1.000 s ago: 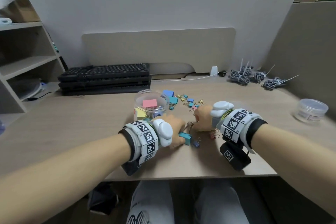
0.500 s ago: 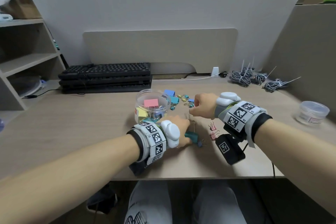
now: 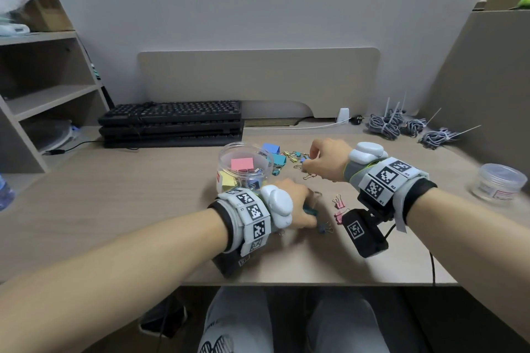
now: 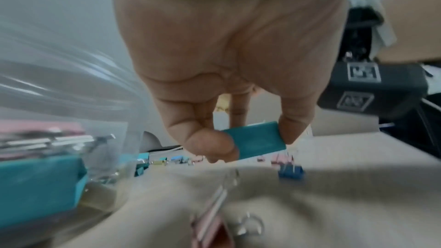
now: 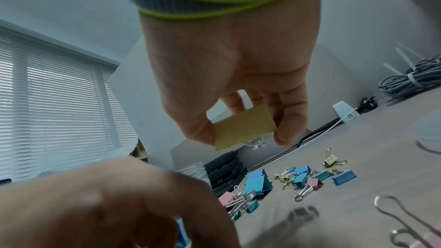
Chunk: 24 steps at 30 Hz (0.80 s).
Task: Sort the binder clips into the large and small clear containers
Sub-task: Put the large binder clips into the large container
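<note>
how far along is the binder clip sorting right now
Partly done. The large clear container already holds several big clips. In hand: the left hand pinches a teal clip, the right hand a yellow clip. Left: a scatter of loose clips on the desk; the small clear container looks empty.

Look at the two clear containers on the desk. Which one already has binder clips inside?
The tall clear jar beside the left hand: coloured clips show through it. The low tub far right looks empty.

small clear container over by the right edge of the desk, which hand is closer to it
Right. The right hand, pinching a yellow clip, is mid-desk with bare desk between it and the small clear container. The left hand, holding a teal clip, is farther off, beside the large jar.
</note>
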{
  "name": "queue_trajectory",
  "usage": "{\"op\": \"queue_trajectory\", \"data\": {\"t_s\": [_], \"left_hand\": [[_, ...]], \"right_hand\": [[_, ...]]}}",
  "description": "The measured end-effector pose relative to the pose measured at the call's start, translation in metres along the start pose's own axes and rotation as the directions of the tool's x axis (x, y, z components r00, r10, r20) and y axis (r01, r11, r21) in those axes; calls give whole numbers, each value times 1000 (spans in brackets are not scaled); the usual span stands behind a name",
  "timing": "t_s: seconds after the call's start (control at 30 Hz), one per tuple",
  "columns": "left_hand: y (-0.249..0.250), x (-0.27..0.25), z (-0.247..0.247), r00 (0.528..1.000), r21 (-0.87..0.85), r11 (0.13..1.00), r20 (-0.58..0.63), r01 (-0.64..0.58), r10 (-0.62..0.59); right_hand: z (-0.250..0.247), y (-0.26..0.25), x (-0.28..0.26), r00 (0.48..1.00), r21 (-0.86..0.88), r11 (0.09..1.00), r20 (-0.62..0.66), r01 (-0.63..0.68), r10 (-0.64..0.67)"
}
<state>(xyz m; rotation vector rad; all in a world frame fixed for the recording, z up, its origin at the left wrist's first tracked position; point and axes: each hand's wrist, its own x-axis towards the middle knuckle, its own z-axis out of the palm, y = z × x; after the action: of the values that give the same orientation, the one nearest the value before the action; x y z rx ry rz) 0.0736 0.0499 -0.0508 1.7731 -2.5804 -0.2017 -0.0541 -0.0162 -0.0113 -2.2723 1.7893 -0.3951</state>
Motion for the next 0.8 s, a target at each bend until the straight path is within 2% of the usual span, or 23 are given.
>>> {"op": "queue_trajectory", "data": {"t_s": [0.17, 0.23, 0.33, 0.43, 0.5, 0.67, 0.8], "left_hand": [[-39, -23, -49, 994, -136, 990, -99, 22, -36], [-61, -31, -70, 983, -157, 985, -153, 76, -101], [-90, -40, -95, 945, -199, 964, -240, 175, -221], [-111, -38, -101, 907, -256, 944, -310, 208, -284], [-118, -33, -97, 910, -231, 948, -304, 216, -282], [-129, -22, -83, 960, -40, 973, -160, 228, -231], [-134, -17, -71, 965, -25, 975, -136, 222, -224]], "right_hand": [[-8, -8, 4, 1000, 75, 997, -1, 1, -1], [-8, -14, 5, 1000, 82, 997, -22, 7, -5], [-6, -25, 8, 999, 121, 992, -29, 31, -28], [-4, -36, 10, 998, 143, 988, -41, 58, -52], [-2, -42, 13, 995, 144, 986, -62, 84, -76], [-2, -57, 15, 985, 146, 975, -78, 166, -156], [4, -68, 18, 972, 157, 960, -86, 231, -219]]}}
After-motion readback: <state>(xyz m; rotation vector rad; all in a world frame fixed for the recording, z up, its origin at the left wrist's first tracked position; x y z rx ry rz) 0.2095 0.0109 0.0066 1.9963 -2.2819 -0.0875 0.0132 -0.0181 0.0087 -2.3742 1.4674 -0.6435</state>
